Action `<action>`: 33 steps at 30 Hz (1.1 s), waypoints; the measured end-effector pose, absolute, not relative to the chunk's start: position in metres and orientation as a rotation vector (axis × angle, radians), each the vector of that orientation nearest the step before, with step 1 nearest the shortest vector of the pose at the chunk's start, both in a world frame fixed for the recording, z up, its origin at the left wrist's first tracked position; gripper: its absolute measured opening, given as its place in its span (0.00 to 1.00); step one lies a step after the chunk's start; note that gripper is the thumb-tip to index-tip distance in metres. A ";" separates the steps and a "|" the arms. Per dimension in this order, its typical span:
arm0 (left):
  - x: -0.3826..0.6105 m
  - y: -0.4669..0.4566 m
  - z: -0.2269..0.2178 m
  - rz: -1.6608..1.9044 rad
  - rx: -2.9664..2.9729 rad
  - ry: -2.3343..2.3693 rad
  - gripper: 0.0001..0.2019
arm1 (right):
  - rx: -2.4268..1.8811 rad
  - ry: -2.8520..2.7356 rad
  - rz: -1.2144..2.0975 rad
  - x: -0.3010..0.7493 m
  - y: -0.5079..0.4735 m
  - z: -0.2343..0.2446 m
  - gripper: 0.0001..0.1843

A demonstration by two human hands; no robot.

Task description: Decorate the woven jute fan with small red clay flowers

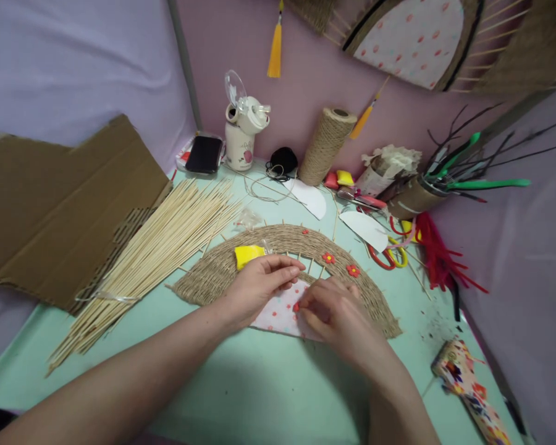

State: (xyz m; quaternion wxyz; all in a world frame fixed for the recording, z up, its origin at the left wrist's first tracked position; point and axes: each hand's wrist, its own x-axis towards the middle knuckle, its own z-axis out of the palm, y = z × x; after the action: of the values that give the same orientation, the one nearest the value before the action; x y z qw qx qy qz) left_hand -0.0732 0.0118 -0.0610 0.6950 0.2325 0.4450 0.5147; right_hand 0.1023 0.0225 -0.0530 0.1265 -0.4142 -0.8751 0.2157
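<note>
A half-round fan shape of woven twine (213,272) on thin sticks lies on the table, with a white red-dotted fabric piece (273,318) at its inner middle. Red flowers with yellow centres (353,271) sit on the twine's right side. My left hand (264,281) hovers over the left of the fabric, thumb and fingers pinched; what lies between them is too small to make out. My right hand (336,312) is closed in a pinch above the fabric, a small red lump (297,306) at its fingertips. A yellow clay packet (249,254) rests on the twine behind my left hand.
Bundled thin sticks (167,241) and cardboard (69,204) lie left. Behind stand a white bottle (240,145), a twine spool (328,145) and a tube of green-handled tools (417,196). Scissors (382,258) lie right, with a flower-patterned hot glue gun (467,383) nearer me.
</note>
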 end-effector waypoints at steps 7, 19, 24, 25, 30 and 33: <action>-0.072 0.012 -0.057 1.163 0.524 1.001 0.16 | -1.244 -2.527 0.554 0.098 0.023 -0.058 0.06; -0.074 0.012 -0.059 1.193 0.491 0.992 0.17 | -1.088 -2.510 0.854 0.102 0.024 -0.051 0.08; -0.074 0.013 -0.060 1.203 0.483 0.986 0.16 | -1.130 -2.472 0.808 0.102 0.024 -0.054 0.05; -0.074 0.013 -0.060 1.205 0.482 0.986 0.16 | -1.133 -2.472 0.808 0.102 0.025 -0.055 0.05; -0.075 0.012 -0.059 1.198 0.460 0.974 0.15 | -1.184 -2.500 0.841 0.101 0.026 -0.056 0.07; -0.075 0.012 -0.058 1.180 0.430 0.961 0.12 | -1.147 -2.532 0.898 0.099 0.025 -0.054 0.11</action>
State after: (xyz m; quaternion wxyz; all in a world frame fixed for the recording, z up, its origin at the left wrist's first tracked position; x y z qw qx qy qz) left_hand -0.0749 0.0121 -0.0585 0.7035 0.1931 0.4319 0.5303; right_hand 0.0989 0.0254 -0.0539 0.1101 -0.3901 -0.8615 0.3056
